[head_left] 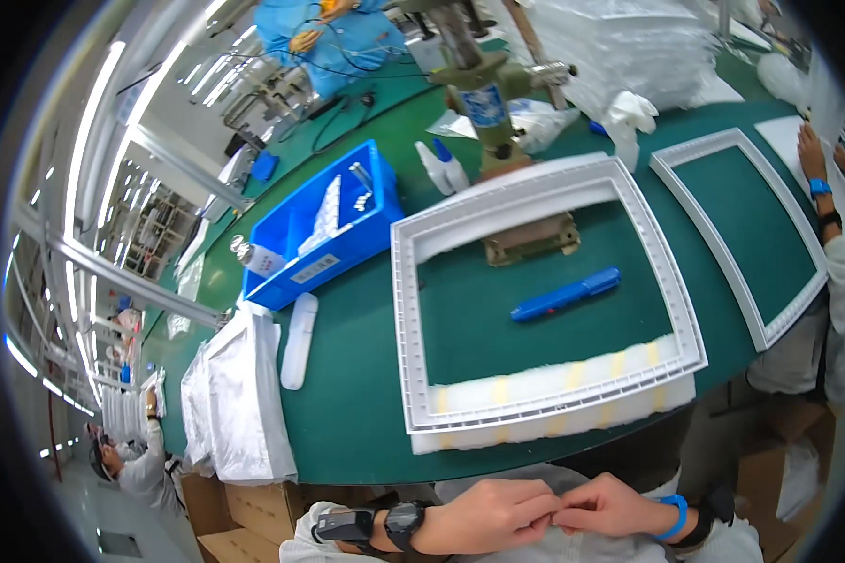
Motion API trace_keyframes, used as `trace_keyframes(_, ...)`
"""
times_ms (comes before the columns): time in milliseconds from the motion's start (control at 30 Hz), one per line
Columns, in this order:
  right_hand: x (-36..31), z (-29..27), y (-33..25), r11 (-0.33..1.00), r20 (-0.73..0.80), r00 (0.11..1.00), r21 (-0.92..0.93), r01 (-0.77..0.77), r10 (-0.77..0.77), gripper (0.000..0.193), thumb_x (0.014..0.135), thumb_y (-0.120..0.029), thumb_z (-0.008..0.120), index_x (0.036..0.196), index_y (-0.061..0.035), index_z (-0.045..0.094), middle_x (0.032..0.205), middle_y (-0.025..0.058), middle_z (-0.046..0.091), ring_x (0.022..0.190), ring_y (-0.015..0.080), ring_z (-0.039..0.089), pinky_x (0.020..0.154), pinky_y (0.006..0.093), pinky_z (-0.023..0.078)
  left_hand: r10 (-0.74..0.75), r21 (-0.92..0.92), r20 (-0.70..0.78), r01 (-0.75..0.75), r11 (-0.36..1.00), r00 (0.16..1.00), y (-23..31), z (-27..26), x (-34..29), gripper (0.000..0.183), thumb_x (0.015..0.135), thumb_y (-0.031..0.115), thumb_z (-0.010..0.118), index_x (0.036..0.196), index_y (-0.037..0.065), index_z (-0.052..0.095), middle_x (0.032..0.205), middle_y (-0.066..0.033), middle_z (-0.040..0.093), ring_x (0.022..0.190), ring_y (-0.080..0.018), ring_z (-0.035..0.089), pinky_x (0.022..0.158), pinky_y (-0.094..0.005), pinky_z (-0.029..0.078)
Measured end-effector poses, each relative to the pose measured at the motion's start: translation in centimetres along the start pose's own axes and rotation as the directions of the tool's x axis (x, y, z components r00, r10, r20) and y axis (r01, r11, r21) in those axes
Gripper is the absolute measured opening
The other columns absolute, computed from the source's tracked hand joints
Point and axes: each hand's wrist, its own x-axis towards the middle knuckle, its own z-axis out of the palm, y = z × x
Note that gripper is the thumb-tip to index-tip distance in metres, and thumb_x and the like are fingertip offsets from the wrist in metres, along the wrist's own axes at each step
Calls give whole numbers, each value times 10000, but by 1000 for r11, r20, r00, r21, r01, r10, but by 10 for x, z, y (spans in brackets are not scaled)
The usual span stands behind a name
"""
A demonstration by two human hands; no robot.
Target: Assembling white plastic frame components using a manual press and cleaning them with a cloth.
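My left hand point(499, 514) and my right hand point(612, 507) meet in front of the table's near edge. The fingertips of both are pinched together, and whatever they hold, if anything, is too small or hidden to make out. Just beyond them lies a white rectangular plastic frame point(407, 324) with small notches along its rim. Its near side rests on a white foam strip point(559, 380) with yellow bands, its far side on another white pad. Inside the frame's opening a blue marker point(565, 295) lies on the green table point(347, 413). Neither hand touches the frame.
A green press stand point(483, 98) rises behind the frame. At left are a blue bin point(364, 242), a white oblong case point(298, 342) and plastic-wrapped frames point(244, 399). A second white frame point(723, 249) lies right, near a co-worker's hand point(810, 155). Cardboard boxes point(258, 511) stand below.
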Motion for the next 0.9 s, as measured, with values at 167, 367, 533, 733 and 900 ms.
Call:
trace_keyframes(167, -4, 2, -5, 998, 45, 998, -47, -33, 35, 196, 945, -151, 635, 920, 30, 703, 749, 22, 675, 669, 56, 570, 633, 218, 469, -9, 70, 84, 3, 998, 996, 6, 5, -3, 159, 745, -7, 704, 893, 11, 646, 846, -87, 651, 735, -225, 653, 629, -303, 535)
trace_keyframes(367, -9, 15, 9, 998, 104, 994, 50, 41, -46, 207, 930, -173, 645, 856, 11, 704, 673, 23, 627, 604, 71, 535, 544, 246, 422, 117, -55, 120, -111, 992, 986, 11, 21, -19, 231, 797, 197, 699, 906, 57, 552, 811, -119, 516, 690, -332, 572, 575, -427, 469)
trace_keyframes(533, -18, 18, 5, 995, 273, 960, 67, -76, 54, 232, 939, -182, 637, 851, 25, 693, 673, 39, 636, 593, 80, 532, 549, 262, 434, 140, -41, 180, -135, 990, 974, 19, 34, -33, 219, 836, 217, 677, 920, 75, 533, 806, -113, 515, 689, -300, 566, 569, -419, 463)
trace_keyframes(733, -21, 19, 12, 999, 324, 945, -9, -36, 37, 233, 943, -191, 642, 885, 29, 691, 695, 62, 653, 632, 94, 546, 581, 284, 450, 127, -50, 184, -120, 992, 975, 23, 40, -38, 189, 858, 203, 659, 909, 79, 525, 807, -103, 512, 655, -296, 564, 556, -412, 462)
trace_keyframes(900, -22, 29, 16, 1000, 363, 931, -2, -23, 22, 230, 942, -201, 658, 928, 26, 697, 751, 68, 679, 698, 96, 565, 645, 295, 470, 42, -17, 46, -41, 999, 998, 17, 37, -39, 154, 811, 145, 677, 843, 76, 543, 761, -106, 498, 638, -284, 564, 540, -394, 453)
